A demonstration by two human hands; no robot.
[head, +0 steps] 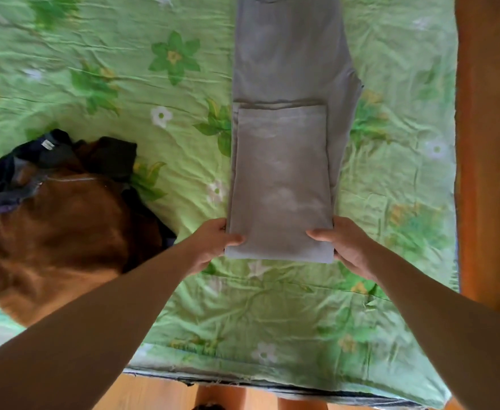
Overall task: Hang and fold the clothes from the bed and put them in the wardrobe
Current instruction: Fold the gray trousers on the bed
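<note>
Grey trousers (284, 54) lie lengthwise on the bed (243, 381), running from 12 o'clock down to just below the middle of the view. Their near half is folded back on itself, so a doubled panel lies on top, with its hems in a straight line across the cloth toward 12 o'clock and its folded edge toward 6 o'clock. At 9 o'clock, well apart from the trousers, a heap of unfolded clothes rests on the green flowered sheet (124, 69). In it, a large brown garment (65, 232) spreads toward the bed's near edge, a blue-grey garment (3, 193) is bunched at its left side, and a dark garment (115, 158) is crumpled at the heap's 1 o'clock side; a small white label shows near the heap's far end. The left hand (213, 247) comes in from 7 o'clock on a bare forearm and grips the left corner of the folded edge, thumb lying on top of the cloth and fingers curled round the side. The right hand (346, 247) comes in from 5 o'clock and grips the right corner in the same way, thumb on top and fingers wrapped under the edge. The two hands sit level with each other, with the fold stretched between them. At 3 o'clock a wooden board (488, 143) runs along the bed's right side, touching the sheet's edge. At 6 o'clock, past the bed's near edge, wooden floor (154, 392) and the person's bare legs (222, 395) show
</note>
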